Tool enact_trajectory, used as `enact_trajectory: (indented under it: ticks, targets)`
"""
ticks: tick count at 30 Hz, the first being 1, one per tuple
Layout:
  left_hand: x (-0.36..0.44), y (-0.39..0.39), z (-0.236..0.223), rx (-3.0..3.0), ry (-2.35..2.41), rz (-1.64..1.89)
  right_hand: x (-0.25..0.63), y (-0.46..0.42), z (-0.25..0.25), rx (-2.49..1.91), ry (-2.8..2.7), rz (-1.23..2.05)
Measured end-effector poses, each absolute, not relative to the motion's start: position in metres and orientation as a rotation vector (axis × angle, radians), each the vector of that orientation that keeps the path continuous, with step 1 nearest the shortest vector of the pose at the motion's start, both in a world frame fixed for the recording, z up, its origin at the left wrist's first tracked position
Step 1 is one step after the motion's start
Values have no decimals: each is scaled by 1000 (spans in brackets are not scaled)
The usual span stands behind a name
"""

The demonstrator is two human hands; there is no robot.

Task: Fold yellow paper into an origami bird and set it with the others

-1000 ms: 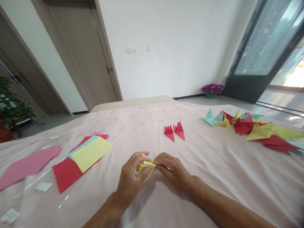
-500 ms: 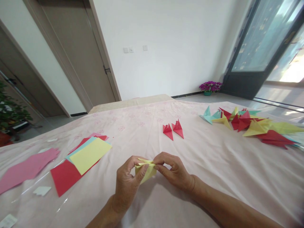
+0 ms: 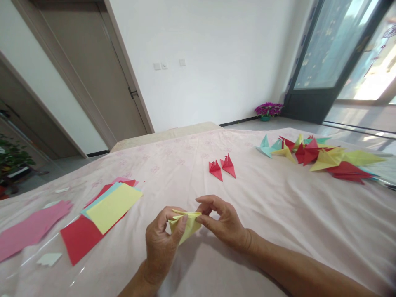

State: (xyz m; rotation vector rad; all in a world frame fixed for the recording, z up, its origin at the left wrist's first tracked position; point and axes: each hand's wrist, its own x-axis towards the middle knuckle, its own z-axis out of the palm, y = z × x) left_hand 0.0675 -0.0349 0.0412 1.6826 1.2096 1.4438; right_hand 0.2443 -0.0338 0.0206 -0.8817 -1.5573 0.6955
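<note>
A folded piece of yellow paper (image 3: 190, 232), with several layers showing along its top edge, is held just above the cloth near the table's front. My left hand (image 3: 163, 235) pinches its left side, thumb on the near face and fingers behind. At the right end of the top edge, the thumb of my right hand (image 3: 224, 218) touches the paper; its index finger is raised, and another finger is partly hidden behind. Beyond my hands stand two small red folded paper cranes (image 3: 215, 170) side by side.
On the left lie yellow paper sheets (image 3: 114, 206) over blue and red ones, pink sheets (image 3: 34, 225) and a white scrap (image 3: 49, 259). A pile of colourful paper cranes (image 3: 328, 159) sits at the right. The pale tablecloth (image 3: 262, 194) has wrinkles.
My right index finger has lifted away from the paper's top edge and the finger gap has widened. The left hand keeps its pinch. The whole view has shifted slightly.
</note>
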Motion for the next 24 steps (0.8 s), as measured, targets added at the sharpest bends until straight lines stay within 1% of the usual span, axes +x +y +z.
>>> enact_trajectory:
  ticks: [12,19,24]
  targets:
    - [67,-35,34,1695,1128,1544,241,-38,24,-886,-1520,661]
    - [59,-26,17,1701,1034,1510,246,-35,26,-908,-1532,649]
    - [57,-21,15,1694,1001,1465,249,-34,24,-914,-1557,622]
